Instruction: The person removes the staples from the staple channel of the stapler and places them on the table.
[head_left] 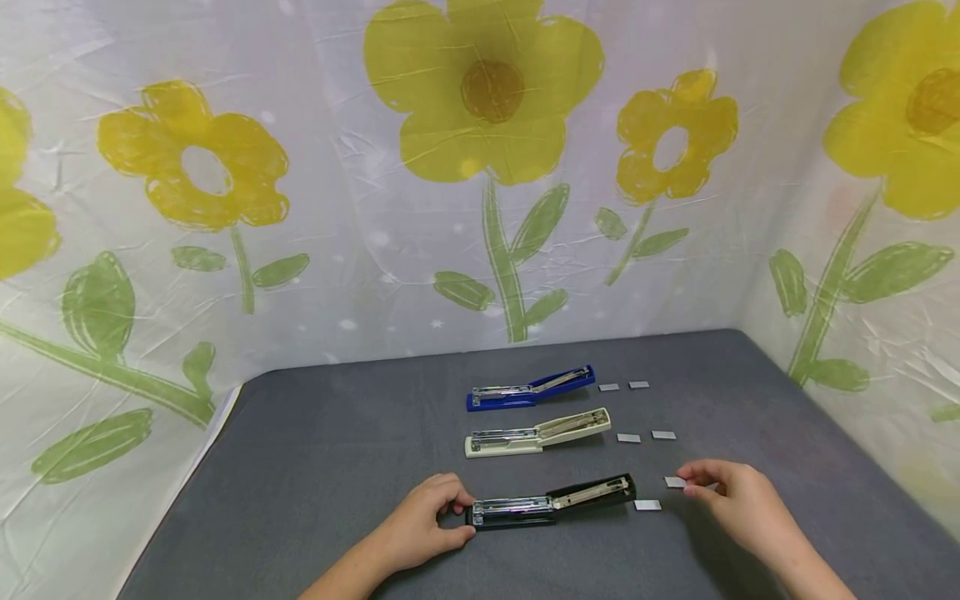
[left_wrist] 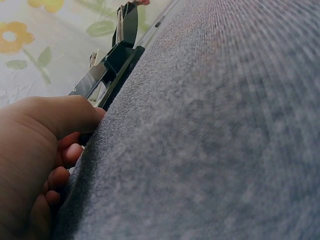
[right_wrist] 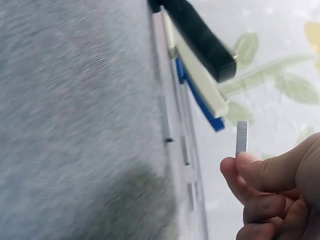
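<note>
A black stapler (head_left: 517, 510) lies opened out on the grey table, its top arm swung up to the right. My left hand (head_left: 429, 521) holds its left end between thumb and fingers; in the left wrist view that hand (left_wrist: 45, 135) partly hides the stapler (left_wrist: 117, 65). Between thumb and fingertip my right hand (head_left: 738, 498) pinches a small silver strip of staples (head_left: 675, 482), lifted off the table. The right wrist view shows this strip (right_wrist: 242, 137) upright above the thumb. Another staple strip (head_left: 647, 505) lies just right of the black stapler.
Behind are a cream stapler (head_left: 536, 433) and a blue stapler (head_left: 528, 390), both opened out. Two staple strips lie right of each, such as this strip (head_left: 628, 437) and this farther strip (head_left: 608, 387). A flower-printed curtain (head_left: 337, 208) stands along the table's back and sides.
</note>
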